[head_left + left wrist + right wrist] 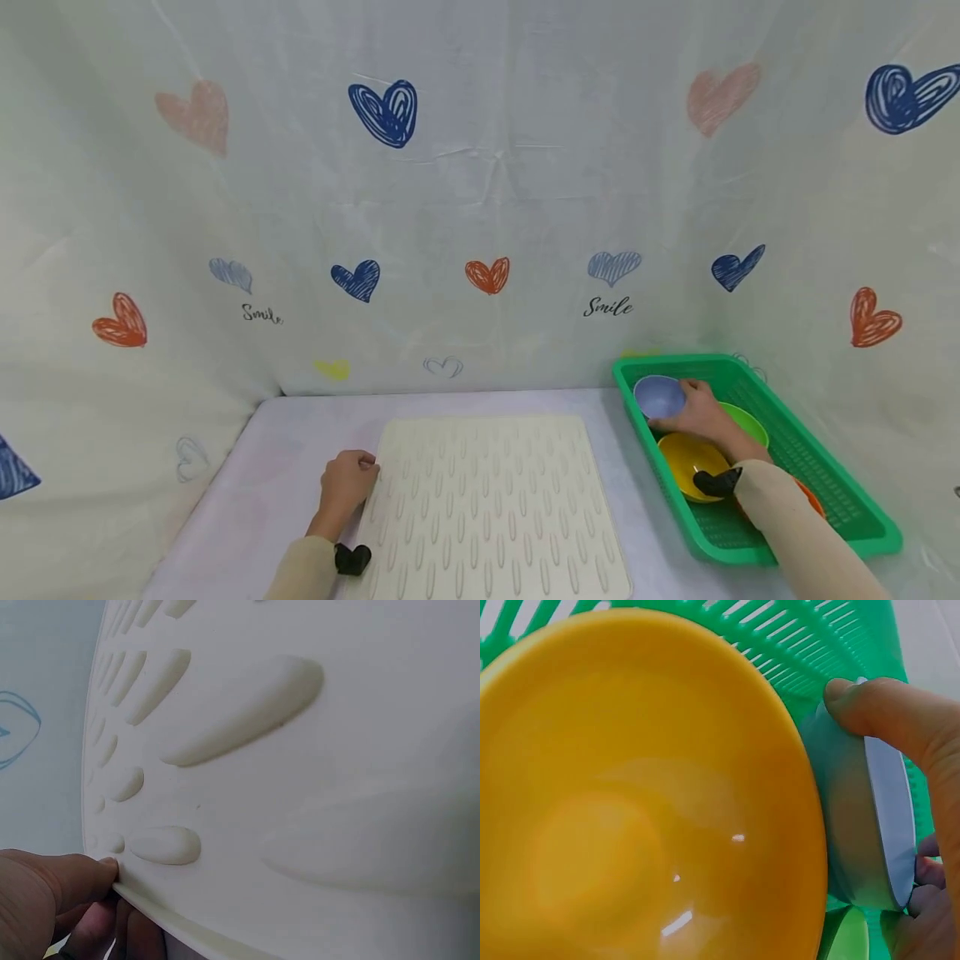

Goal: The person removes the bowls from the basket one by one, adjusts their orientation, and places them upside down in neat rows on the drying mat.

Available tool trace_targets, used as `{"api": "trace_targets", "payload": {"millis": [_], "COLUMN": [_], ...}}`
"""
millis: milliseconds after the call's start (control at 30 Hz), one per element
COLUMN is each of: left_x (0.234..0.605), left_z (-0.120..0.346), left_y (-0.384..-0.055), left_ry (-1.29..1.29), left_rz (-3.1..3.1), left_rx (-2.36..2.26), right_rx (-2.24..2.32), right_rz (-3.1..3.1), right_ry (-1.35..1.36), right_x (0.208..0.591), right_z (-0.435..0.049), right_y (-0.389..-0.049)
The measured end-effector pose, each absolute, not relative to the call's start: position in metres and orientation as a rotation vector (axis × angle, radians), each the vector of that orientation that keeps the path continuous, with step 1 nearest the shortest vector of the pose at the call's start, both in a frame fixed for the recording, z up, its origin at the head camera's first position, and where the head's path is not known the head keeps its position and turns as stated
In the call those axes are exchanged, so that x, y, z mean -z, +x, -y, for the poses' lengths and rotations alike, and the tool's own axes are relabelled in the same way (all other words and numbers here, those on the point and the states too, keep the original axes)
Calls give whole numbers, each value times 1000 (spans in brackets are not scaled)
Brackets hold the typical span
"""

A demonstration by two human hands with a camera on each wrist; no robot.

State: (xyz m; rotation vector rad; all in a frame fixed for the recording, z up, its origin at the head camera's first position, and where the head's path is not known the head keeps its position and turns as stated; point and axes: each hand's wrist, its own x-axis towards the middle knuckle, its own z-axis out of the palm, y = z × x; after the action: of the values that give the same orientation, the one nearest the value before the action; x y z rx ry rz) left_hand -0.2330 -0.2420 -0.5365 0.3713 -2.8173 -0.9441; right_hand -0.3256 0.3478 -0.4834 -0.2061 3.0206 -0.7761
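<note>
A cream rubbery mat (491, 508) with raised oblong bumps lies on the table. My left hand (348, 487) pinches the mat's left edge; the left wrist view shows the thumb (94, 877) on top and curled fingers beneath. Over in the green basket (825, 508), my right hand (701, 412) grips a small lavender bowl (658, 397) at the far left corner, its thumb and fingers spread across the bowl. Right beside it, a yellow bowl (630, 802) fills much of the right wrist view. A lime green bowl (748, 423) is partly hidden behind the right hand.
An orange piece (812, 497) shows in the basket from under the right sleeve. The basket stands at the table's right side, close to the curtain. A white curtain (540, 192) printed with hearts hangs behind the table and along both sides.
</note>
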Motion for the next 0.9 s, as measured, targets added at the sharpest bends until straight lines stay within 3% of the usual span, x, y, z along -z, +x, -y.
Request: {"api": "trace_targets", "payload": {"millis": [900], "left_x": [536], "left_z": [244], "left_y": [-232], "left_ry": [358], "left_rz": [2828], "left_rx": [948], "right_rx": [857], "right_rz": [-3058], "right_ry": [-119], "right_x": [466], "right_z": [-350], "right_y": [-311]}}
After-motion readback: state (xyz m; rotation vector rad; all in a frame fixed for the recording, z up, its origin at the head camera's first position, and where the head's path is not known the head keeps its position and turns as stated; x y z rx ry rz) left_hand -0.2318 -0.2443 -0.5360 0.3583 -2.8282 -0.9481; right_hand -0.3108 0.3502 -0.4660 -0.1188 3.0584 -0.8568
